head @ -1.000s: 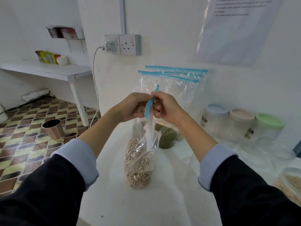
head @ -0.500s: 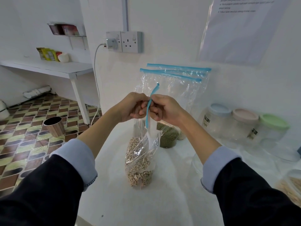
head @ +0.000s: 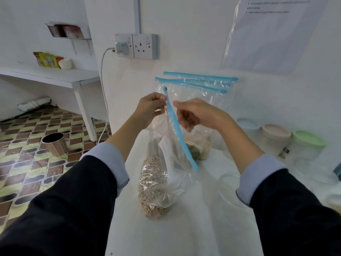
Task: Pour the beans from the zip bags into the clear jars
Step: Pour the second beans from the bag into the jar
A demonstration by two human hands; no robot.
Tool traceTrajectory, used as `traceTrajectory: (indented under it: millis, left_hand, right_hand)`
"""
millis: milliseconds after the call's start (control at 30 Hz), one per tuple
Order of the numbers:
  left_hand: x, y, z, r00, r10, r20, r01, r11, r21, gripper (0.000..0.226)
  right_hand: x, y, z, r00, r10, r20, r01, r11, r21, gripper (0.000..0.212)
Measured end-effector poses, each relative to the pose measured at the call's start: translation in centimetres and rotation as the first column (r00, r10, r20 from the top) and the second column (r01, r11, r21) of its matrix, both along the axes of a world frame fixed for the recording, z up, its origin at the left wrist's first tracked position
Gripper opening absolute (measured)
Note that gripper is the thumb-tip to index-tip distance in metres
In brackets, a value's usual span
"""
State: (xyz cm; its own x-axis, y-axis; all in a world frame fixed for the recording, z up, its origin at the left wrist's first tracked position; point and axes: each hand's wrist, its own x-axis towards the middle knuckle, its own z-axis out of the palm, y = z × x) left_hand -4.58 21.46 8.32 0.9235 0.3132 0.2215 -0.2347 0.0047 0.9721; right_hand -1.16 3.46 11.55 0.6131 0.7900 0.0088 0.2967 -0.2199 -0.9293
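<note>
A clear zip bag (head: 166,145) with a blue zip strip (head: 177,130) stands on the white counter (head: 184,233); pale beans (head: 153,183) fill its bottom. My left hand (head: 150,109) pinches the left side of the bag's top. My right hand (head: 197,113) has curled fingers at the right side of the top, on the clear film. The mouth looks pulled apart between the hands. An open clear jar (head: 228,191) stands under my right forearm. Three lidded jars stand at the right: blue (head: 247,124), pink (head: 275,132) and green (head: 308,139).
Two more zip bags (head: 199,85) lean on the wall behind, with green beans (head: 193,150) and pale beans at their base. A container of beans (head: 335,202) shows at the right edge. Left of the counter's edge the tiled floor drops away, with a bin (head: 54,144) and a charger cable (head: 103,100).
My hands have moved apart at the bag's top, and the blue zip strip now slants down to the right between them. The bag's mouth has spread.
</note>
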Motion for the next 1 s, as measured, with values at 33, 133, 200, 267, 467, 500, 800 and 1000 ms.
traceTrajectory:
  millis: [33, 133, 200, 267, 467, 500, 800, 1000]
  left_hand:
    - [-0.1, 0.1, 0.1, 1.000, 0.008, 0.019, -0.008, 1.000, 0.021, 0.018]
    - [-0.3, 0.0, 0.7, 0.999, 0.024, 0.032, -0.027, 0.992, 0.124, 0.014]
    - [-0.1, -0.1, 1.1, 0.999, 0.034, 0.019, -0.038, 0.979, 0.199, 0.012]
    - [-0.2, -0.3, 1.2, 1.000, 0.031, 0.006, -0.032, 0.971, 0.237, 0.008]
    - [-0.4, -0.5, 1.1, 0.995, 0.079, 0.066, -0.088, 0.985, 0.149, 0.015]
    - [-0.4, -0.5, 1.1, 0.992, 0.094, 0.079, -0.104, 0.985, 0.139, 0.017]
    - [-0.6, 0.6, 0.7, 0.979, 0.164, 0.118, -0.146, 0.979, -0.145, 0.018]
    - [-0.8, 0.2, 1.1, 0.996, -0.015, 0.083, 0.013, 0.999, 0.032, 0.021]
  right_hand:
    - [0.3, 0.3, 0.7, 0.991, -0.108, 0.083, 0.107, 0.994, 0.016, 0.038]
    - [1.0, 2.4, 1.7, 0.907, -0.355, 0.227, 0.332, 0.934, 0.134, 0.035]
    - [1.0, 3.9, 1.8, 0.861, -0.406, 0.307, 0.369, 0.913, 0.174, 0.030]
    - [0.8, 4.8, 1.9, 0.834, -0.430, 0.347, 0.378, 0.902, 0.210, 0.013]
    - [0.4, 5.2, 2.0, 0.811, -0.513, 0.283, 0.453, 0.855, 0.252, 0.009]
    - [0.3, 5.1, 2.0, 0.820, -0.505, 0.270, 0.450, 0.859, 0.242, 0.010]
    - [-1.5, 3.3, 1.0, 0.831, -0.488, 0.267, 0.461, 0.873, 0.160, 0.012]
    - [-2.6, 3.6, 0.9, 0.736, -0.530, 0.421, 0.470, 0.848, 0.245, 0.005]
